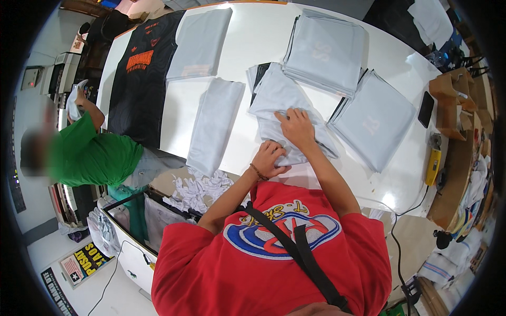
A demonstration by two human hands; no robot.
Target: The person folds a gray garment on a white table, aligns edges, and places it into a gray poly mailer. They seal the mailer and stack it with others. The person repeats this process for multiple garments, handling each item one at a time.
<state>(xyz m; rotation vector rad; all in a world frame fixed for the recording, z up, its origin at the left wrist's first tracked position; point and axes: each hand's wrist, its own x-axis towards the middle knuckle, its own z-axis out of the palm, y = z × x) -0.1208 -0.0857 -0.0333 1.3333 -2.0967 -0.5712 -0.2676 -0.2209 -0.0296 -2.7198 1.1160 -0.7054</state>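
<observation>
A crumpled light grey fabric piece [282, 92] lies in front of me on the white table, with dark fabric [258, 76] showing past its upper left edge. My left hand [270, 157] has its fingers curled on the cloth's near edge, closed on it. Farther up and to the right, my right hand [296, 128] rests on the same piece with its fingers apart. Beyond it sits a stack of folded grey fabric [327, 50], and a second folded stack [373, 121] lies to the right. A narrow folded grey piece [215, 126] is on the left.
The white table [253, 31] also carries a black jersey [142, 79], another folded grey piece [200, 42] and a phone [426, 109]. A yellow cutter tool [434, 160] with a cable is at the right edge. Left stands a person in green [100, 152]. White scraps [197, 192] lie below.
</observation>
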